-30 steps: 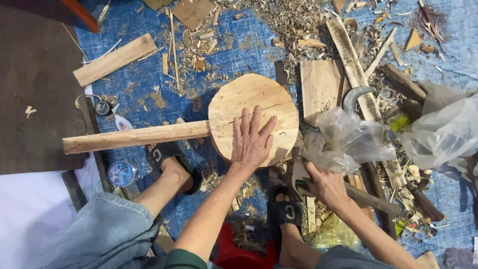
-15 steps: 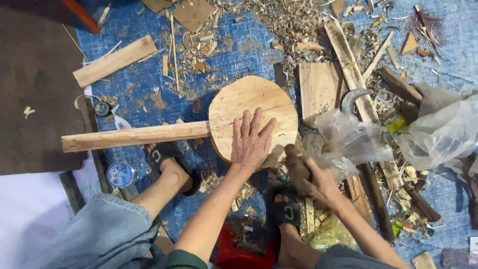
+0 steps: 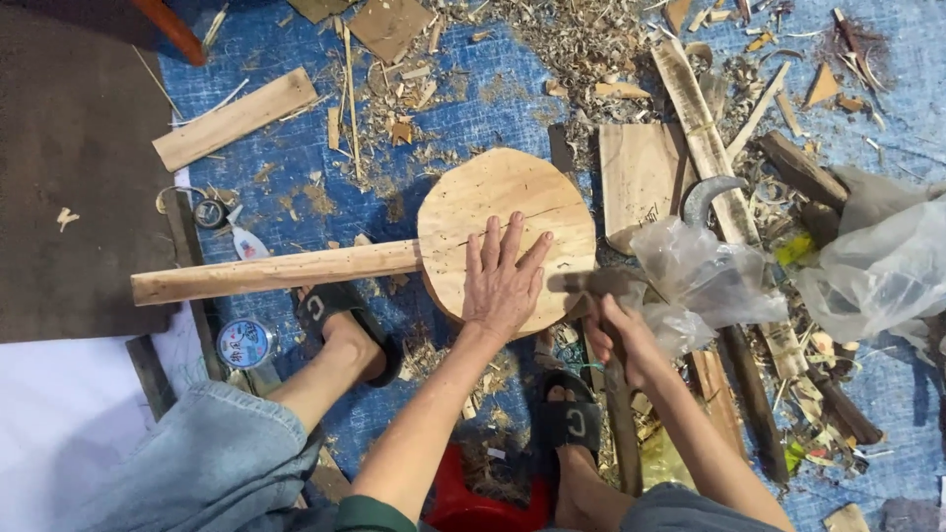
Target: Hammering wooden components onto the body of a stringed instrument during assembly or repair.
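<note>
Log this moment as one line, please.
left hand flat on round wooden paddle | right hand gripping hammer | blue tarp underneath

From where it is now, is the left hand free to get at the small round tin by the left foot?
Probably yes. The left hand lies flat and empty on the round wooden disc, and the small round tin sits uncovered on the tarp. Only the long wooden handle lies between them, low enough to reach over.
</note>
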